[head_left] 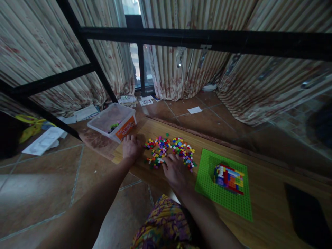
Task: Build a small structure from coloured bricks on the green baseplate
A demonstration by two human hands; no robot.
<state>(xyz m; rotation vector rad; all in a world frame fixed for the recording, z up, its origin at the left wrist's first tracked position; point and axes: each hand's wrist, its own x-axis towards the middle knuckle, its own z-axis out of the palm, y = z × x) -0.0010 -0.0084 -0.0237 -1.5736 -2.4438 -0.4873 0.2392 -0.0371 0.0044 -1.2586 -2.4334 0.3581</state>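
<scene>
forearms (pixel 107 193): bare; garment (pixel 164 223): purple, yellow; bold looping print

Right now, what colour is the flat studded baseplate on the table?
The baseplate is bright green; head view.

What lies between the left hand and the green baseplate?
In the head view, loose coloured bricks and the right hand lie between them.

Long brown wooden tabletop (pixel 267 193), seen on my feed from above.
Taking the loose scatter of tiny multicoloured plastic bricks (pixel 183 149) as my clock centre, I see a square bright-green studded plastic baseplate (pixel 207 169) flat at four o'clock and a flat black rectangular piece (pixel 306 211) farther along that line; at ten, a translucent orange-labelled plastic tub (pixel 128 128) stands by the end.
</scene>
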